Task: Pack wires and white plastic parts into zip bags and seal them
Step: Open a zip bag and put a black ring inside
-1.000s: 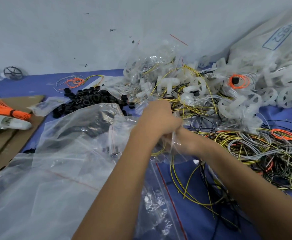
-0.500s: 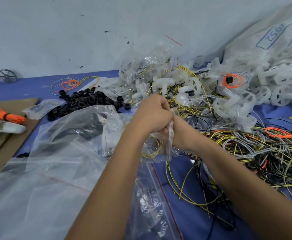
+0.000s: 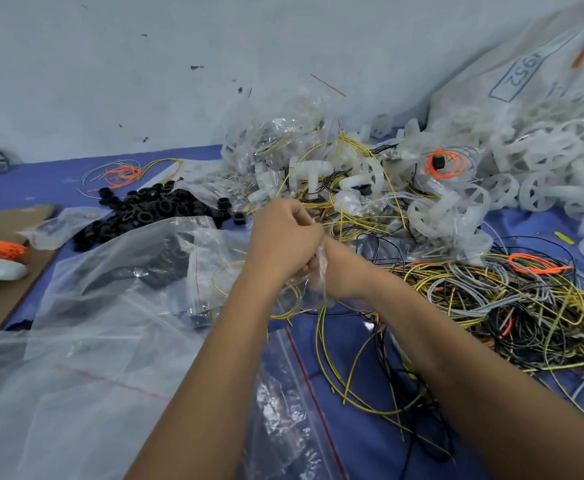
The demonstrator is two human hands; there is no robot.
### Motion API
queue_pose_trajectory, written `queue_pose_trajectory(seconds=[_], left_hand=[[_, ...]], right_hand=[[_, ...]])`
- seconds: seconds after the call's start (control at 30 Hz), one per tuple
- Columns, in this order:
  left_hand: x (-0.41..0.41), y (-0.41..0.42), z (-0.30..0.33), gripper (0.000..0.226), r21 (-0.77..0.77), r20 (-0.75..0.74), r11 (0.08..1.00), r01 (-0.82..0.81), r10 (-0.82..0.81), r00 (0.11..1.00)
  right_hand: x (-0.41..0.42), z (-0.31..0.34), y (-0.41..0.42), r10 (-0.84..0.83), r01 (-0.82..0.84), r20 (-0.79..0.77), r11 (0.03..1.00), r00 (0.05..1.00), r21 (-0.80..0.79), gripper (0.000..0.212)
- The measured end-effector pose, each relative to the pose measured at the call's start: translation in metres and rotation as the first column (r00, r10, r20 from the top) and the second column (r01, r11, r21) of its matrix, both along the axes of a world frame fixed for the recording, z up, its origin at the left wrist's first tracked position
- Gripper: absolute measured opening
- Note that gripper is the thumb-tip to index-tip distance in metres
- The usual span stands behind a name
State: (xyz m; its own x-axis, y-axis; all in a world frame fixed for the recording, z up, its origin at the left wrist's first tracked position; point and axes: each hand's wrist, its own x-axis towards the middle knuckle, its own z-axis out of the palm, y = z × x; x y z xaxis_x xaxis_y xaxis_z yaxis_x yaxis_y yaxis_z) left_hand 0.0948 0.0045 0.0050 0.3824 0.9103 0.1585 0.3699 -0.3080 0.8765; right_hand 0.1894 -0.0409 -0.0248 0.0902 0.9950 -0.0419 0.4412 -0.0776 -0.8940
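We find the left hand [image 3: 281, 237] and right hand [image 3: 335, 271] together at mid-table, both with fingers curled, gripping a small clear zip bag [image 3: 313, 285] that holds a coil of yellow wire [image 3: 283, 306]. The bag's mouth is hidden between the hands; we cannot tell whether it is sealed, nor its long axis. Empty zip bags [image 3: 93, 341] lie left. Loose wires [image 3: 508, 306] lie right, white plastic parts [image 3: 543, 161] beyond them, partly cut off.

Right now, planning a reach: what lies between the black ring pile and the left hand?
In the head view, clear plastic bags lie between the black ring pile and the left hand.
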Motion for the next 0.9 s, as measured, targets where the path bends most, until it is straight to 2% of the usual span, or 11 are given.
queue_pose_trajectory(seconds=[0.07,0.1,0.2,0.3,0.37,0.47,0.53,0.63,0.8,0.9], left_hand=[[0.004,0.002,-0.01,0.006,0.034,0.036,0.997,-0.063,0.062,0.997],[0.007,0.002,-0.015,0.006,0.031,0.054,0.996,-0.088,0.086,0.995],[0.018,-0.004,-0.034,0.01,-0.05,0.108,0.995,-0.088,0.093,0.99],[0.025,-0.009,-0.054,0.017,-0.065,0.034,0.997,-0.03,0.032,0.999],[0.027,-0.011,-0.062,0.021,-0.023,-0.048,1.0,0.001,-0.002,0.999],[0.029,-0.009,-0.066,0.019,0.019,-0.084,1.0,-0.014,0.015,0.996],[0.029,-0.008,-0.067,0.015,0.011,-0.073,1.0,-0.024,0.025,0.997],[0.029,-0.008,-0.069,0.017,0.006,-0.057,1.0,-0.025,0.025,0.998],[0.031,-0.008,-0.071,0.019,0.031,-0.068,0.998,-0.052,0.054,0.996],[0.031,-0.007,-0.072,0.023,0.037,-0.06,0.998,-0.051,0.053,0.997]], right_hand=[[0.017,0.001,-0.007,-0.061,0.061,0.0,0.994,0.998,-0.095,0.009],[0.022,0.004,-0.012,-0.088,0.088,0.007,0.991,0.996,-0.098,0.012],[0.039,0.021,-0.02,-0.121,0.129,0.149,0.991,0.981,-0.045,0.021],[0.07,0.04,-0.023,-0.34,0.331,0.096,0.938,0.935,0.098,0.015],[0.095,0.05,-0.025,-0.514,0.497,0.019,0.838,0.858,0.224,0.013],[0.134,0.061,-0.02,-0.736,0.641,0.109,0.643,0.668,0.42,0.017],[0.161,0.065,-0.017,-0.826,0.694,0.151,0.544,0.544,0.471,0.017],[0.198,0.066,-0.01,-0.875,0.758,0.214,0.483,0.434,0.439,0.018],[0.226,0.065,0.005,-0.842,0.813,0.399,0.495,0.363,0.306,0.027],[0.224,0.072,0.011,-0.844,0.835,0.393,0.484,0.366,0.262,0.033]])
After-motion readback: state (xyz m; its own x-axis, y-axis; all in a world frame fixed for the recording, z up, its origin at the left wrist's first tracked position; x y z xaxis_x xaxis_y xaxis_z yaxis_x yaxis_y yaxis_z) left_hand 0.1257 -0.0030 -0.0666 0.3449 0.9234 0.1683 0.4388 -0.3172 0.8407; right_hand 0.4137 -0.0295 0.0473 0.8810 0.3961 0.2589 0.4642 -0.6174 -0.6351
